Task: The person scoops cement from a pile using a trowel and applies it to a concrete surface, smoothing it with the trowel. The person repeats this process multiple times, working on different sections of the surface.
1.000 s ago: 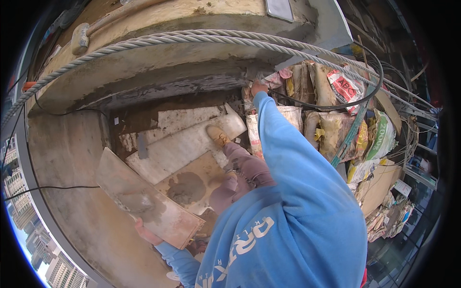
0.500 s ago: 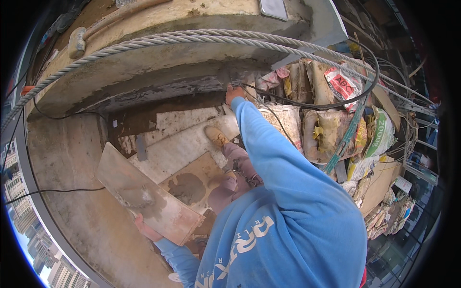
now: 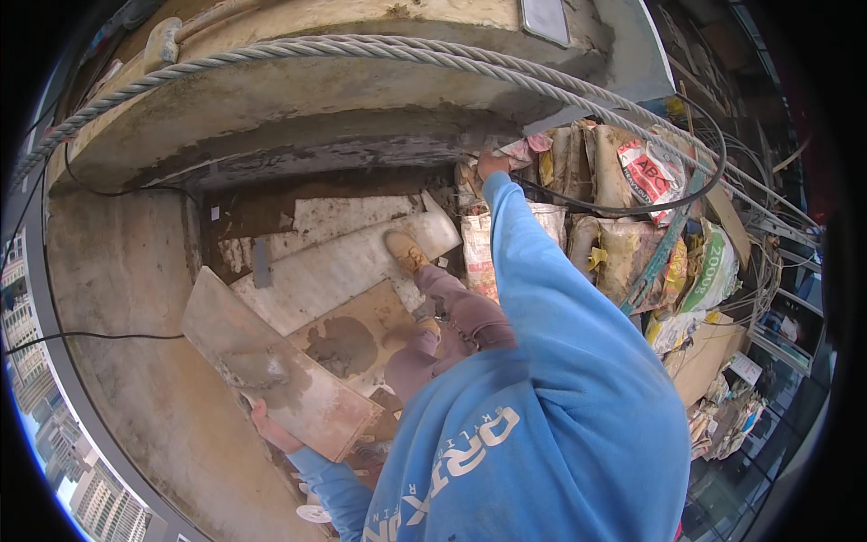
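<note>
My left hand (image 3: 275,430) is closed on the edge of a long flat board (image 3: 321,408), tilted at the lower left. Wet grey mortar (image 3: 257,369) lies on the board's face. My right arm is stretched far forward. The right hand (image 3: 493,164) is closed at the foot of the concrete ledge, by the right end of its damp grey strip (image 3: 343,155). Whatever its fingers grip is hidden behind the hand. Old paper sacks (image 3: 569,158) and a black cable (image 3: 623,210) are close beside that hand.
Thick twisted steel ropes (image 3: 361,47) cross in front of the ledge. A mallet (image 3: 163,45) and a flat pale rectangular object (image 3: 545,20) lie on top. Underfoot are pale sheets (image 3: 343,262) and a board with a mortar patch (image 3: 341,348). Stacked sacks (image 3: 709,262) fill the right side.
My right hand has moved right along the foot of the ledge, closer to the sacks. My left hand keeps its hold on the board. The view has shifted slightly.
</note>
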Motion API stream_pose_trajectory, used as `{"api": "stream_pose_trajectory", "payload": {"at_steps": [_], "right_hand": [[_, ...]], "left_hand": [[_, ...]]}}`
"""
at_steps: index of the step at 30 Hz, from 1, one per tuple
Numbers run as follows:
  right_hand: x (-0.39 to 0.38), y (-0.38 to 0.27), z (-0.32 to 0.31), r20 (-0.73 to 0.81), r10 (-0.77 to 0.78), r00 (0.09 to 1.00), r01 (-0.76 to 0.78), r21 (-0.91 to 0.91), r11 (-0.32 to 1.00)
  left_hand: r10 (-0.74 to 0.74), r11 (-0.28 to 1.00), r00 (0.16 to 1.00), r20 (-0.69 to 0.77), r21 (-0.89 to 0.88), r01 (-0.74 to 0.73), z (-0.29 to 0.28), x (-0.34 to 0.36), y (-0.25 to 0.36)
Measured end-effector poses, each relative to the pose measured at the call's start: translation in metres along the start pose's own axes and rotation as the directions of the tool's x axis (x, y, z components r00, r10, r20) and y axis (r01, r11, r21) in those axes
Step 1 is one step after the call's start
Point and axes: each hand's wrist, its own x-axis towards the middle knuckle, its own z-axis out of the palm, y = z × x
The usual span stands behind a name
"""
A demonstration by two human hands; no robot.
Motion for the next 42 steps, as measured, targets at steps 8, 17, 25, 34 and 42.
{"api": "stream_pose_trajectory", "payload": {"at_steps": [8,17,25,34,42], "right_hand": [[-0.052,0.019,0.071,0.128,-0.123,0.984,0.143,-0.161,0.977],[-0.085,0.028,0.126,0.054,-0.189,0.981,0.195,-0.370,0.908],[-0.141,-0.010,0.130,0.279,-0.324,0.904,0.399,-0.823,0.404],[-0.068,-0.036,0.009,0.254,-0.441,0.861,0.290,-0.957,0.014],[-0.040,-0.060,-0.084,-0.008,-0.426,0.905,0.046,-0.992,0.116]], "left_hand": [[-0.008,1.000,1.000,0.027,0.021,0.008,0.020,0.003,-0.006],[0.005,1.000,1.000,0.028,0.006,-0.005,0.016,0.005,-0.010],[-0.003,0.999,0.995,-0.099,0.053,0.008,-0.006,-0.003,-0.008],[-0.001,1.000,0.996,-0.087,0.006,0.002,-0.004,-0.001,-0.009],[-0.069,0.998,0.998,0.010,0.014,0.069,0.002,0.005,-0.004]]}}
